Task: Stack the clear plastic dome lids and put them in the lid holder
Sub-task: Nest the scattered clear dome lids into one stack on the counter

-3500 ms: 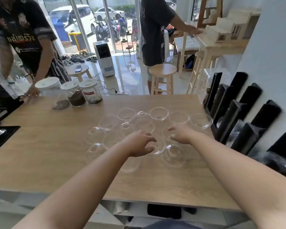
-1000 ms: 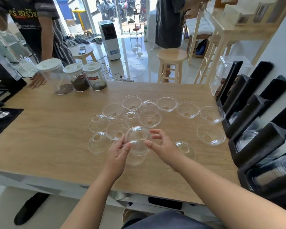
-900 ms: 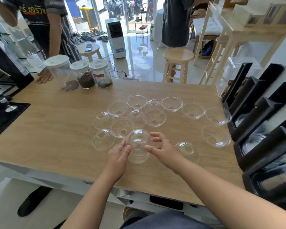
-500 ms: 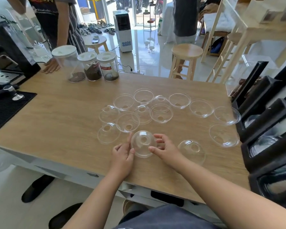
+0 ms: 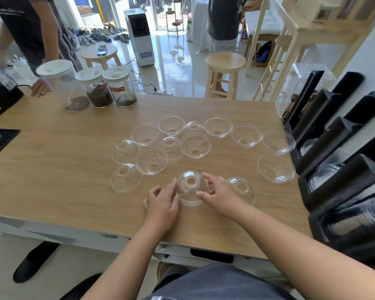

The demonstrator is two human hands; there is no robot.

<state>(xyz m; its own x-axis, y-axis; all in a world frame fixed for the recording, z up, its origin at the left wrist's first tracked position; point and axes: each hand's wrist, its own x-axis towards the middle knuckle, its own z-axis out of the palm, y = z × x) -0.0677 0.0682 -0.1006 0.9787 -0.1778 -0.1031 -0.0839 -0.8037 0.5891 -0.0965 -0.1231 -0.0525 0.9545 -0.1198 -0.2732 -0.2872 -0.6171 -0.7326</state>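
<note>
Three jars (image 5: 91, 87) stand at the table's (image 5: 52, 169) far left; loose clear lids (image 5: 152, 160) lie scattered across its middle. Near the front edge, the left hand (image 5: 162, 202) and right hand (image 5: 220, 194) grip a dome-up lid stack (image 5: 191, 188) between their fingertips, resting on the wood. Black lid holder (image 5: 342, 185) racks line the right edge.

Clear dome lid (image 5: 191, 188) sat hole-up on wooden table, near front edge, pinched between fingertips of both hands. Second lid (image 5: 241, 189) lay hole-up just right of it. About a dozen more lids (image 5: 195, 146) lay scattered behind, some hole-up, some rim-up like bowls. Black lid holder (image 5: 342, 178) stood at right, slots holding stacked lids.
</note>
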